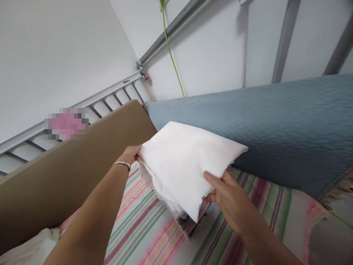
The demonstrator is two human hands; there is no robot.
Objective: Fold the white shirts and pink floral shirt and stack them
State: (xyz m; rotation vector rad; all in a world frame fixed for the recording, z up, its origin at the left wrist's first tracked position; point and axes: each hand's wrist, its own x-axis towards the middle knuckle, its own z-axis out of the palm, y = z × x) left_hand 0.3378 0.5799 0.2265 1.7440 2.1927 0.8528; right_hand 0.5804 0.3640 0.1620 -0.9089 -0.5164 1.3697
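A folded white cloth (184, 158) lies across a stack of folded fabrics (176, 213), whose pale and dark, patterned layers show along the front edge. My left hand (132, 152), with a silver bracelet at the wrist, closes on the cloth's far left corner; its fingertips are partly hidden. Near the opposite side, my right hand (222, 187) grips the front right edge, thumb on top and fingers underneath. Beneath the stack spreads a striped cover (143, 224) in white, green, pink and purple.
A brown padded armrest (82, 162) borders the left side, and a blue-covered backrest (261, 114) rises behind. Beyond stand a white radiator (110, 103) and a grey pipe (171, 27). A green cord (172, 55) hangs down the wall. White fabric (33, 246) lies at lower left.
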